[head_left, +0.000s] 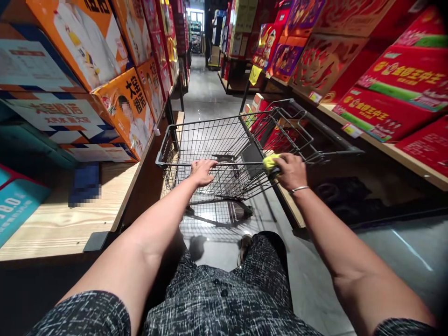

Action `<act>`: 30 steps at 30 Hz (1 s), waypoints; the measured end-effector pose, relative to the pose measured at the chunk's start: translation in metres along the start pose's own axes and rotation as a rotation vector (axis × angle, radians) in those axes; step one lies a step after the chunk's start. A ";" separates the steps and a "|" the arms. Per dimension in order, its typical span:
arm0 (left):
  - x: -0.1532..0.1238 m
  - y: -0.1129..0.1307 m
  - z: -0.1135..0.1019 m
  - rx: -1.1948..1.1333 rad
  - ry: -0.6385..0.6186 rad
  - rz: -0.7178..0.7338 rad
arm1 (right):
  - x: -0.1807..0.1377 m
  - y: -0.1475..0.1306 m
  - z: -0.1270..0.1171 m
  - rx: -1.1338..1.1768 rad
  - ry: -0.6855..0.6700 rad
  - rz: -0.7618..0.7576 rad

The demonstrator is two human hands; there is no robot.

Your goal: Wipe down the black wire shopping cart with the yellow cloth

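Note:
A black wire shopping cart (224, 140) stands in the aisle in front of me, its basket without goods. My left hand (202, 171) is wrapped over the cart's handle bar at the left. My right hand (291, 171) grips the right end of the handle together with a small yellow object (271, 161) pressed under the fingers. A thin bracelet sits on my right wrist.
Orange and white boxed goods (126, 102) lean on a wooden shelf (70, 219) at the left. Red gift boxes (385, 93) fill the shelves on the right. The grey floor aisle (206, 93) runs ahead between them towards more shelving.

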State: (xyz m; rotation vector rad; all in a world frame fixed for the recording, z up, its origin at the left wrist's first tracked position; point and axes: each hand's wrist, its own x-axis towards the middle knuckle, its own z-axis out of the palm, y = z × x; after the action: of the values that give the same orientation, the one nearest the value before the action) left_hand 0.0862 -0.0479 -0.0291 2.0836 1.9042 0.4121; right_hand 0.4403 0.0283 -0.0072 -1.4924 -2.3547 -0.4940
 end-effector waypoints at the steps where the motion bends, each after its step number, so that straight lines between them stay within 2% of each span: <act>1: 0.000 -0.001 -0.001 0.002 -0.001 0.002 | -0.006 0.019 -0.006 -0.042 -0.003 0.058; 3: -0.001 -0.003 -0.002 0.004 -0.008 0.003 | -0.017 0.044 -0.017 -0.105 0.002 0.126; 6: -0.001 -0.004 -0.005 0.002 -0.008 -0.013 | -0.024 0.048 -0.022 -0.117 0.035 0.164; 10: 0.001 -0.006 -0.009 -0.006 0.010 -0.054 | -0.020 0.006 -0.009 -0.014 0.051 0.228; 12: 0.002 -0.009 -0.011 0.000 0.015 -0.084 | -0.015 -0.023 -0.001 0.073 0.060 0.200; 16: 0.002 -0.015 -0.010 0.083 0.059 -0.155 | -0.002 -0.077 0.005 0.260 0.047 -0.030; 19: 0.004 -0.002 -0.005 0.163 0.109 -0.159 | 0.003 -0.097 0.004 0.332 0.009 -0.179; 21: 0.008 0.018 -0.002 0.177 0.115 -0.070 | 0.001 -0.094 0.003 0.335 0.002 -0.220; 23: 0.014 0.044 0.002 0.161 0.103 0.036 | -0.004 -0.080 0.001 0.291 0.017 -0.210; 26: 0.025 0.077 0.007 0.149 0.016 0.143 | -0.019 -0.046 -0.003 0.163 0.075 -0.085; 30: 0.033 0.088 0.010 0.157 -0.074 0.161 | -0.039 -0.013 0.000 0.066 0.212 0.118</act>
State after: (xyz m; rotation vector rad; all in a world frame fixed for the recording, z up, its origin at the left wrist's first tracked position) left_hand 0.1736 -0.0229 -0.0022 2.3282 1.7852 0.2226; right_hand 0.4442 -0.0082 -0.0253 -1.4621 -2.0885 -0.5128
